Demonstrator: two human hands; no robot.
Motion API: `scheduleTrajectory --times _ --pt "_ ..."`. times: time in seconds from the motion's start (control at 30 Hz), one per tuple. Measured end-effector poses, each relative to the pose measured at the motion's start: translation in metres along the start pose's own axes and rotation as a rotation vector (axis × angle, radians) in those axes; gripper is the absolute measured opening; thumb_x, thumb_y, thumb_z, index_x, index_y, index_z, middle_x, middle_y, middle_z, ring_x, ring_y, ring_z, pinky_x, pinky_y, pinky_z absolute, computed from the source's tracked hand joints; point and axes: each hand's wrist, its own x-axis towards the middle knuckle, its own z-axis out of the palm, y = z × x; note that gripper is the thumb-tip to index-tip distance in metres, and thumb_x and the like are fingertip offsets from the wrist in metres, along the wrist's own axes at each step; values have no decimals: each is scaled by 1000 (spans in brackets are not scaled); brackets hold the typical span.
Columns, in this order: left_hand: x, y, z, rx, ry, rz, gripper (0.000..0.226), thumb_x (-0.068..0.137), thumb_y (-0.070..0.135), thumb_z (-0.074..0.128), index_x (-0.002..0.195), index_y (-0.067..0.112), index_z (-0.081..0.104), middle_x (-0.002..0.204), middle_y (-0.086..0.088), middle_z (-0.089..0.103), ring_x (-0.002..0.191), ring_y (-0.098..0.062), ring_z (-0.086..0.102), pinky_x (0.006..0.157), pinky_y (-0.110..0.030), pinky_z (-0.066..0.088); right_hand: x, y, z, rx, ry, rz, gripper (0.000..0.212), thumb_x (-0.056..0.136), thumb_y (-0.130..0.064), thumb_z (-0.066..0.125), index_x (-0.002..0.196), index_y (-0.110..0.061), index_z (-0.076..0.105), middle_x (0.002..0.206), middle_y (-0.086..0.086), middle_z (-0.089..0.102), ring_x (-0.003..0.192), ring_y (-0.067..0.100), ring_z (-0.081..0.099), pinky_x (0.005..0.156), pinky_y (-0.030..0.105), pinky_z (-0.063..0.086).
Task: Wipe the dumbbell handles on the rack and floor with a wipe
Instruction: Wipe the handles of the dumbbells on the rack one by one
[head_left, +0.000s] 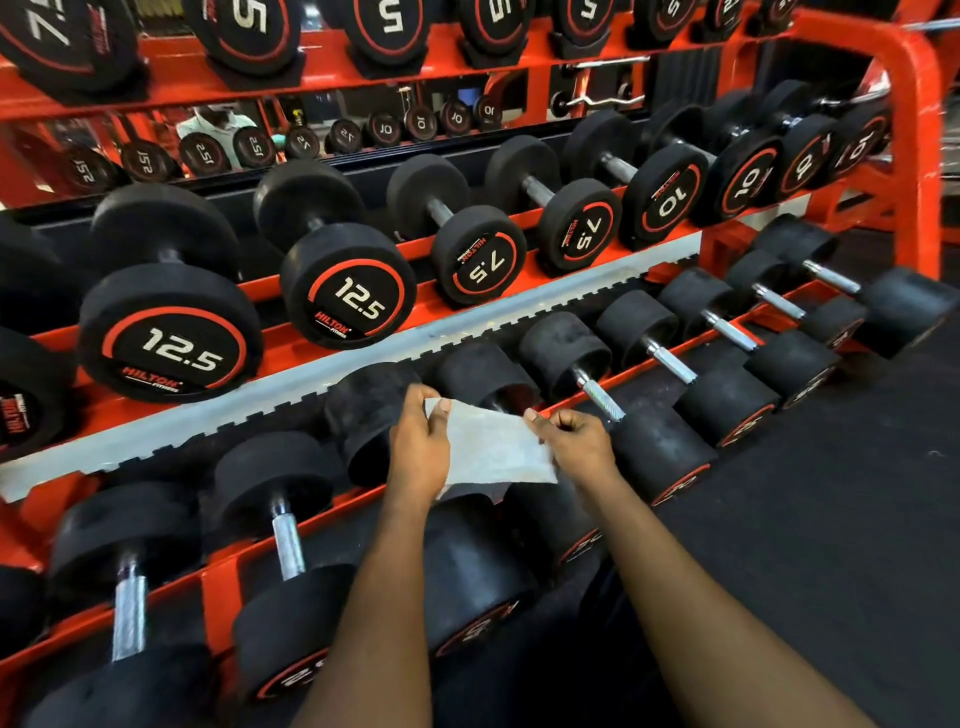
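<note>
1. Grey-white wipe (493, 449) is stretched flat between both hands, held in the air just above the lowest row of the red rack (919, 130) and, as far as can be seen, touching no dumbbell.
2. The left hand (420, 447) pinches the wipe's upper left corner between thumb and fingers. The right hand (574, 441) pinches the right edge with its fingers curled in.
3. The step looks like readying the wipe for the next bar. A knurled steel handle (600, 397) lies just beside the right hand and another handle (287, 540) sits further left. The bar directly under the wipe is hidden, so it may be the target, but I cannot tell.
4. To do it well, fold the sheet into a pad wide enough to wrap right round the bar, then close 1 hand over it.
5. Slide from 1 rubber head to the other with a slight twist, so the cloth reaches into the knurling all the way round.
6. Rest the free hand on a head to stop the dumbbell rolling in its cradle.
7. The wipe already looks dull, so turn up a fresh face for each handle.
</note>
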Motion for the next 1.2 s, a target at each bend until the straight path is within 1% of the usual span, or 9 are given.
scheduleTrajectory --times 0.13,0.27,0.43,0.57,0.73,0.8,0.9,1.07,1.2 --pt "5 -3 -11 6 36 -42 10 106 23 48 97 20 44 77 -2 52 68 -14 48 60 -25 40 -1 -1 -5 146 -38 41 45 82 -38 74 63 -6 47 68 16 52 63 21 48 62 32 46" --pt "5 -1 -14 31 58 -117 8 106 22 47 101 16 45 85 -7 56 72 -14 50 59 -28 37 -10 -7 8 98 -144 77 28 83 -41 74 78 -20 57 78 -1 61 80 12 58 77 27 46" --pt "13 5 -11 23 119 -302 14 106 18 46 112 6 50 108 -16 59 100 -31 56 79 -29 35 -32 -12 18 89 -471 133 43 69 -54 78 95 -23 65 96 -11 69 99 5 62 93 23 42" --pt "21 6 -13 129 64 -440 33 105 15 46 132 -3 46 134 -27 57 124 -42 53 92 -36 41 -40 -5 25 -99 -694 27 39 71 -22 86 103 -11 66 93 0 70 85 13 63 76 29 50" --pt "23 -4 -22 176 -55 -522 65 100 35 58 141 -4 28 144 -25 49 129 -40 52 106 -40 43 -38 0 33 -215 -486 -117 18 74 -18 82 65 -22 67 63 -6 65 60 8 55 59 26 43" --pt "21 -8 -29 136 -209 -553 84 92 55 64 142 4 21 136 -14 53 113 -35 62 92 -48 55 -32 -3 28 -213 -459 -106 19 73 -17 82 63 -22 67 62 -5 65 59 8 55 59 25 43" --pt "13 -5 -37 40 -469 -555 87 86 61 68 144 15 22 120 -9 60 88 -22 69 62 -39 60 -24 -16 19 -146 -493 -56 23 73 -9 77 62 -17 59 61 1 58 58 11 51 56 27 41" --pt "2 -10 -27 81 -695 -372 86 66 30 94 130 24 38 109 0 56 96 -20 64 69 -35 60 -14 -30 11 -70 -465 49 31 77 0 74 65 -18 51 54 -5 47 46 5 41 43 20 32" --pt "0 -17 -12 86 -608 -233 40 79 0 81 101 16 52 96 -4 63 75 -13 58 53 -24 52 -11 -28 4 -41 -379 63 18 77 -2 76 75 -13 62 63 -2 61 55 7 53 50 20 41"
